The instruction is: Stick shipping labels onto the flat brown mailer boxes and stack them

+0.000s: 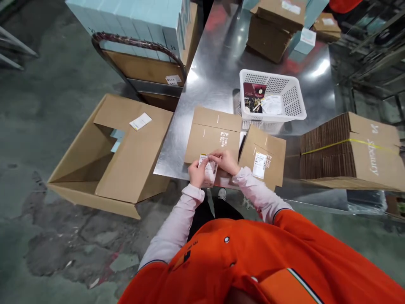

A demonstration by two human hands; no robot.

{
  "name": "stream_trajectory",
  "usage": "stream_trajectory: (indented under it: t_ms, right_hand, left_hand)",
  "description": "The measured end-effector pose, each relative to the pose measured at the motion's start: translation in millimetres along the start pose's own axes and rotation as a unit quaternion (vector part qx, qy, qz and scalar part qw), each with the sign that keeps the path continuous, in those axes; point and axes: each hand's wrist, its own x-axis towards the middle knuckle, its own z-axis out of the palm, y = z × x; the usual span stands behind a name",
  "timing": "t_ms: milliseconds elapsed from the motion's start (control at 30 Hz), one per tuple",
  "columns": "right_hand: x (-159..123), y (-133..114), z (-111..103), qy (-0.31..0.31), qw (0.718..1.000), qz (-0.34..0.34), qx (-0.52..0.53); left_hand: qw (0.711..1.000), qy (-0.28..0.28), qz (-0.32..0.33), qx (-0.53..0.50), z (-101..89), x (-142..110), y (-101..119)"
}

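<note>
A white printed shipping label (209, 172) is held up at the table's front edge. My left hand (197, 172) pinches its left side between thumb and fingers. At its top edge, the fingertips of my right hand (226, 160) are closed on the label too. Just behind my hands lies a brown cardboard box (209, 137) with white lettering on top. To the right of my right hand, a second cardboard box (268, 152) lies at an angle, with a shipping label (260, 165) stuck on it.
A white basket (299, 99) holding papers and small items stands on the steel table (215, 76). Strapped flat cartons (329, 147) lie at right. A large open carton (133, 160) is on the floor at left, near a cart (142, 76) loaded with pale blue boxes (136, 17).
</note>
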Motion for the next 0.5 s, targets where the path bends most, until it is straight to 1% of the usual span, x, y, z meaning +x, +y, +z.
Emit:
stream_trajectory:
  t_ms: [33,100,167,200,233,267,300,333,400,433,467,500]
  right_hand:
    - [5.3,2.4,0.4,0.020,0.999,-0.020,-0.016]
    - [25.5,9.2,-5.5,0.066,0.997,-0.037,-0.033]
    - [53.9,16.2,-18.5,0.141,0.989,-0.010,-0.045]
    - [68.1,18.9,-25.7,0.165,0.985,0.015,-0.051]
    - [80.3,20.7,-32.0,0.169,0.983,0.043,-0.054]
    - [89.1,21.6,-36.3,0.154,0.984,0.066,-0.053]
    - [93.6,21.6,-38.1,0.116,0.989,0.081,-0.050]
    - [93.5,20.8,-37.1,0.059,0.994,0.085,-0.044]
    - [80.7,17.8,-28.8,-0.060,0.996,0.066,-0.019]
    - [70.1,15.9,-22.8,-0.109,0.992,0.057,0.003]
    - [58.6,14.2,-16.9,-0.148,0.987,0.053,0.034]
    - [47.7,12.9,-11.6,-0.168,0.982,0.055,0.069]
  left_hand:
    - [1.000,-0.022,-0.017,-0.011,-0.4,1.9,-1.4]
    - [0.993,-0.091,-0.069,-0.030,-4.1,4.2,-8.6]
    - [0.977,-0.157,-0.136,-0.039,-11.3,2.5,-21.2]
    - [0.969,-0.175,-0.168,-0.043,-15.6,-0.2,-28.4]
    - [0.963,-0.179,-0.193,-0.049,-20.0,-3.7,-35.2]
    - [0.961,-0.173,-0.208,-0.057,-23.9,-7.6,-40.7]
    - [0.962,-0.159,-0.211,-0.063,-27.0,-11.4,-44.4]
    - [0.966,-0.142,-0.205,-0.065,-29.2,-14.5,-45.8]
    - [0.976,-0.115,-0.173,-0.058,-30.0,-16.9,-41.6]
    - [0.980,-0.108,-0.156,-0.052,-29.0,-15.8,-36.8]
    - [0.984,-0.103,-0.141,-0.044,-27.2,-13.3,-31.1]
    - [0.986,-0.101,-0.130,-0.036,-25.0,-9.6,-25.4]
